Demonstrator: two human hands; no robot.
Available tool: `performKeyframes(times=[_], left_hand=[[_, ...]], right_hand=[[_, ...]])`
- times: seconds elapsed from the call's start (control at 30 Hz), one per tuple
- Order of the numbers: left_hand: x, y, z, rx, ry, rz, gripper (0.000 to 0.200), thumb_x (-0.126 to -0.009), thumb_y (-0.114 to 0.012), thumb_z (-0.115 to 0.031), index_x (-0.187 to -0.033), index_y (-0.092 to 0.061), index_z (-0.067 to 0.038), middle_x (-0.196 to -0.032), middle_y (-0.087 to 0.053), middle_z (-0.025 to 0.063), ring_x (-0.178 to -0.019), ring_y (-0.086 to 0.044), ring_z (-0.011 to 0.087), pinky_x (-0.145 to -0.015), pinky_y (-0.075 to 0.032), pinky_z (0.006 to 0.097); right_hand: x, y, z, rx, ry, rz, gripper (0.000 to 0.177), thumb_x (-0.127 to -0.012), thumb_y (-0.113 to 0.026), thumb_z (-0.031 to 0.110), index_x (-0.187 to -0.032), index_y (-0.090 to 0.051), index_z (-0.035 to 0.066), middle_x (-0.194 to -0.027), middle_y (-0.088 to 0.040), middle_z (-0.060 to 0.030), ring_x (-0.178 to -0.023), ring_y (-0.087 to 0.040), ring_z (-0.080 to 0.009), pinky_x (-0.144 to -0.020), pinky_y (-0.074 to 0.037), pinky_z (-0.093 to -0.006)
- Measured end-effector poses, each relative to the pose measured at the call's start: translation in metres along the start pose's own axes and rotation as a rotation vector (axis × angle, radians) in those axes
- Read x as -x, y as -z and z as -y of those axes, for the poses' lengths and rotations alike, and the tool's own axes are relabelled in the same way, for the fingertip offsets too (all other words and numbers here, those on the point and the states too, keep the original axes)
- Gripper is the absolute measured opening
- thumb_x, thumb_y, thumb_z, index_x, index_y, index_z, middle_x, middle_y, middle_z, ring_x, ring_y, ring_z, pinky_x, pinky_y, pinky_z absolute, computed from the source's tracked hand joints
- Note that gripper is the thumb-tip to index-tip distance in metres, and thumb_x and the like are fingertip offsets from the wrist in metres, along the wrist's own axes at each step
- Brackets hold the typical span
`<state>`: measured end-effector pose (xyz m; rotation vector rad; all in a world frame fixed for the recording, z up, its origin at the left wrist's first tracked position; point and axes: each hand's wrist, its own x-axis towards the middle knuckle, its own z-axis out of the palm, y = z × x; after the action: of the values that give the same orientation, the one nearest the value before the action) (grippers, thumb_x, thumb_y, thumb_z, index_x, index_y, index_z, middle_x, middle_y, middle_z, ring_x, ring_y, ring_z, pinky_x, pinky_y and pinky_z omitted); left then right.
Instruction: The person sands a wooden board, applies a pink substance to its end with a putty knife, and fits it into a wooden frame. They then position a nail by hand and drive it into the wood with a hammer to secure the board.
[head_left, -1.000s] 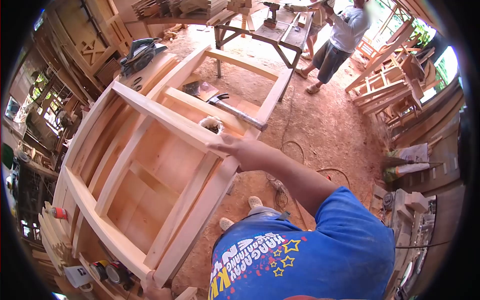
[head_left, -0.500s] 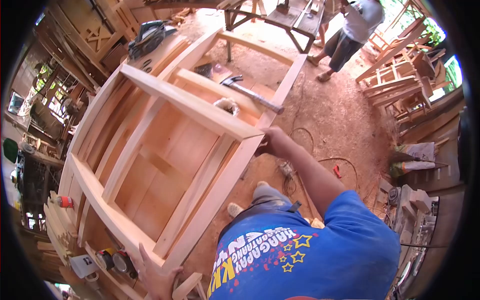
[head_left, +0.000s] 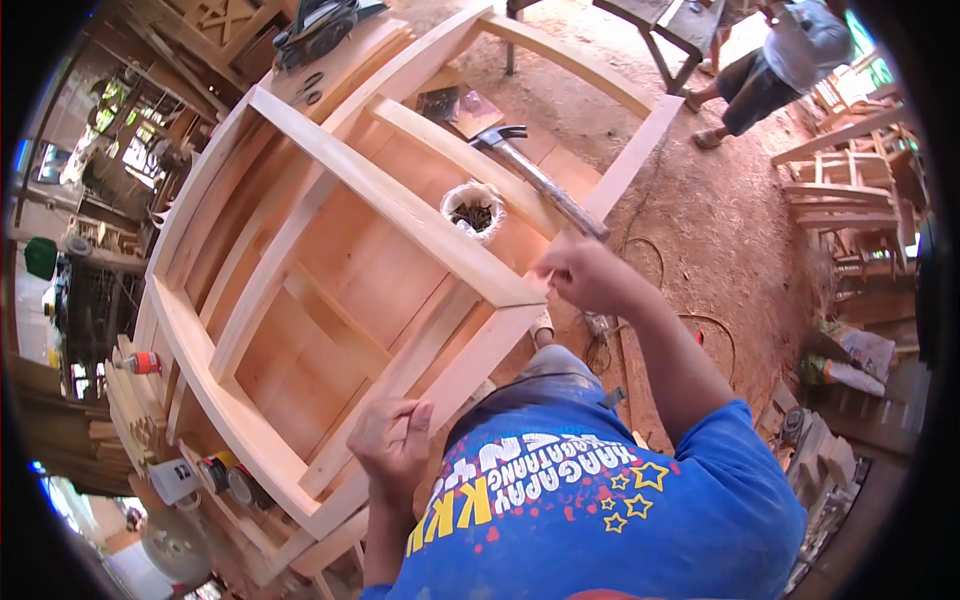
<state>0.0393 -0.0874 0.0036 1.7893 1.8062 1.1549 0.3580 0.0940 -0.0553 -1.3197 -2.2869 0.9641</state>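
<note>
A large pale wooden frame (head_left: 400,215) with curved rails lies in front of me, boards showing inside it. My right hand (head_left: 582,275) is curled beside the frame's near right corner, against or just over the side rail. What its fingers hold, if anything, is hidden. My left hand (head_left: 392,440) is raised near the frame's front rail, fingers folded in and thumb against them, with nothing visible in it. A claw hammer (head_left: 545,185) rests across the far part of the frame, its handle end close above my right hand. Beside it sits a white-rimmed tub of nails (head_left: 472,213).
A power tool (head_left: 325,30) and scissors (head_left: 312,85) lie on boards at the far left. A red can (head_left: 142,362) and tape rolls (head_left: 245,485) sit along the left side. Another person (head_left: 780,75) stands at the far right, near stacked wooden chair frames (head_left: 845,195). A cord trails over the floor.
My left hand has lifted off the frame's near corner and folded its fingers. My right hand has shifted slightly along the right corner, towards the hammer handle. The view has tilted.
</note>
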Motion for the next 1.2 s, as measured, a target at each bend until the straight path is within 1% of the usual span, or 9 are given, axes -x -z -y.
performKeyframes(times=[0.03,0.23,0.33,0.4,0.47,0.57,0.77,0.97,1.2], left_hand=[[-0.008,-0.009,-0.008,-0.028,0.016,0.029,0.014,-0.09,-0.082,-0.01,-0.089,-0.072,-0.001,-0.082,-0.073,0.0122,-0.075,-0.071,0.0247,-0.069,-0.055,0.034],[-0.035,-0.064,-0.019,-0.181,0.071,-0.029,0.012,-0.088,-0.081,-0.011,-0.089,-0.072,-0.003,-0.083,-0.072,0.0148,-0.076,-0.07,0.0333,-0.07,-0.054,0.0407],[-0.034,-0.074,-0.018,-0.225,0.151,-0.05,0.009,-0.089,-0.077,-0.01,-0.088,-0.072,-0.002,-0.082,-0.07,0.0156,-0.074,-0.068,0.034,-0.067,-0.054,0.0418],[-0.034,-0.079,-0.01,-0.196,0.2,-0.168,0.011,-0.089,-0.077,-0.01,-0.086,-0.072,-0.001,-0.079,-0.069,0.0141,-0.07,-0.067,0.0307,-0.065,-0.054,0.0403],[-0.04,-0.069,-0.027,-0.272,0.285,-0.097,0.023,-0.085,-0.085,-0.015,-0.102,-0.077,-0.001,-0.092,-0.074,0.0195,-0.088,-0.071,0.0372,-0.081,-0.058,0.0454],[-0.048,-0.075,-0.033,-0.307,0.143,-0.15,0.013,-0.091,-0.081,-0.013,-0.09,-0.075,-0.002,-0.081,-0.072,0.0141,-0.072,-0.069,0.0303,-0.067,-0.057,0.0392],[-0.054,-0.076,-0.037,-0.26,0.167,-0.135,0.011,-0.092,-0.08,-0.014,-0.091,-0.076,-0.003,-0.084,-0.074,0.0132,-0.076,-0.071,0.03,-0.071,-0.058,0.0418],[-0.11,-0.08,-0.026,-0.115,-0.123,-0.006,0.008,-0.088,-0.078,-0.007,-0.09,-0.072,-0.002,-0.081,-0.07,0.0133,-0.07,-0.067,0.0284,-0.066,-0.055,0.0385],[-0.148,-0.107,-0.017,0.127,-0.106,0.068,0.01,-0.09,-0.077,-0.005,-0.098,-0.074,0.0,-0.089,-0.074,0.0121,-0.076,-0.072,0.0225,-0.069,-0.059,0.0335]], right_hand=[[-0.015,0.021,0.014,-0.102,-0.225,0.057,0.025,-0.087,-0.065,0.003,-0.108,-0.078,0.004,-0.103,-0.075,-0.0201,-0.095,-0.073,-0.0365,-0.086,-0.058,-0.0436],[-0.126,0.007,-0.012,0.11,0.362,-0.1,0.019,-0.081,-0.069,0.008,-0.095,-0.081,0.008,-0.096,-0.073,-0.0168,-0.104,-0.067,-0.0368,-0.091,-0.055,-0.0457],[-0.152,-0.027,-0.008,0.563,0.203,0.009,0.02,-0.084,-0.065,0.017,-0.093,-0.081,0.008,-0.104,-0.073,-0.0101,-0.106,-0.063,-0.0264,-0.075,-0.049,-0.0398],[-0.162,-0.037,-0.006,0.639,0.245,0.032,0.026,-0.086,-0.066,0.018,-0.102,-0.082,0.005,-0.119,-0.069,-0.0122,-0.118,-0.058,-0.0282,-0.081,-0.047,-0.04],[-0.165,-0.029,0.003,0.634,0.192,0.136,0.03,-0.088,-0.067,0.019,-0.108,-0.081,0.003,-0.129,-0.065,-0.0144,-0.125,-0.054,-0.0299,-0.087,-0.046,-0.0417],[-0.167,-0.03,0.009,0.647,0.152,0.165,0.034,-0.09,-0.067,0.022,-0.114,-0.08,0.003,-0.138,-0.06,-0.0167,-0.132,-0.051,-0.0312,-0.094,-0.043,-0.0437],[-0.175,-0.049,0.004,0.558,0.122,0.103,0.033,-0.087,-0.071,0.023,-0.115,-0.08,0.007,-0.144,-0.057,-0.0144,-0.14,-0.047,-0.0307,-0.104,-0.042,-0.0531],[-0.179,-0.057,0.006,0.582,0.085,0.107,0.03,-0.088,-0.07,0.022,-0.111,-0.081,0.008,-0.138,-0.06,-0.0136,-0.14,-0.048,-0.031,-0.106,-0.041,-0.0593],[-0.172,-0.042,0.017,0.588,0.113,0.175,0.033,-0.089,-0.071,0.02,-0.119,-0.079,0.009,-0.137,-0.062,-0.0128,-0.137,-0.051,-0.0285,-0.108,-0.041,-0.0553]])
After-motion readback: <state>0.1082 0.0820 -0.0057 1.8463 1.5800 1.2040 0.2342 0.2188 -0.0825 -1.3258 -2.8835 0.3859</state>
